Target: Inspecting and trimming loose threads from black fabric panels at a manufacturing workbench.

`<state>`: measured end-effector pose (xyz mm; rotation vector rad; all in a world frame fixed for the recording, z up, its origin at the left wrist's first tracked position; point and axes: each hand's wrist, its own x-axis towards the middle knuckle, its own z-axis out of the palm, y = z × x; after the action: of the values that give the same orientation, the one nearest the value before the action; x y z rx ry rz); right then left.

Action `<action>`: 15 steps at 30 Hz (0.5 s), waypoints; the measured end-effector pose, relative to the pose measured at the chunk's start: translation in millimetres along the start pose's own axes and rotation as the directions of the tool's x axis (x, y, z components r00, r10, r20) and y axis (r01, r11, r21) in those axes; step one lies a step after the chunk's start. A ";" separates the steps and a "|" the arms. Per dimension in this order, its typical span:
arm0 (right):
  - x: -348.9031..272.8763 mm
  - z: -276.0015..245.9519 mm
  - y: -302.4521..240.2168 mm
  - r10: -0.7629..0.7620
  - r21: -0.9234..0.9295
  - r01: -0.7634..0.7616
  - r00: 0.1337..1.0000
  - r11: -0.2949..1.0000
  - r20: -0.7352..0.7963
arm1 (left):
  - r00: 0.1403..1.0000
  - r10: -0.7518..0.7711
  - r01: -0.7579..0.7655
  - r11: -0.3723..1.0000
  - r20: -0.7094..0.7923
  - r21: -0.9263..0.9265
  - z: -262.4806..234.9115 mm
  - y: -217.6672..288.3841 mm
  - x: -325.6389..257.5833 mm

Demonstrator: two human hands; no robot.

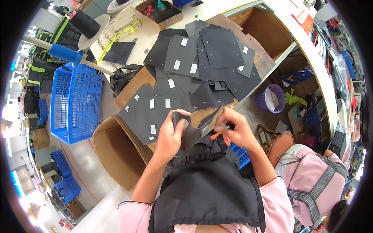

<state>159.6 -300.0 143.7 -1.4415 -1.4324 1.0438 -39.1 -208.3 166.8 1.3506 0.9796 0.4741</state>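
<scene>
I see a wooden table (134, 83) | blue plastic basket (75, 103) at left | open cardboard box (116, 153) below it | pale floor (83, 167) | bright daylight far left.

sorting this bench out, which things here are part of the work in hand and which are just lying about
In use: left hand, right hand, black fabric piece, scissors, stacked black fabric pieces.

Lying about: blue basket, cardboard box, purple tub, thread cone.
</scene>
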 end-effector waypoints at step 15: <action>43.8 23.8 -26.1 -0.004 0.229 0.048 0.982 0.972 -0.190 | 0.954 -0.232 0.293 0.866 0.192 -0.405 -8.4 -10.5 2.8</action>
<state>129.1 -256.1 161.1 -1.3097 -1.1505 0.9943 -46.9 -203.4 156.6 0.8232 0.8664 0.3561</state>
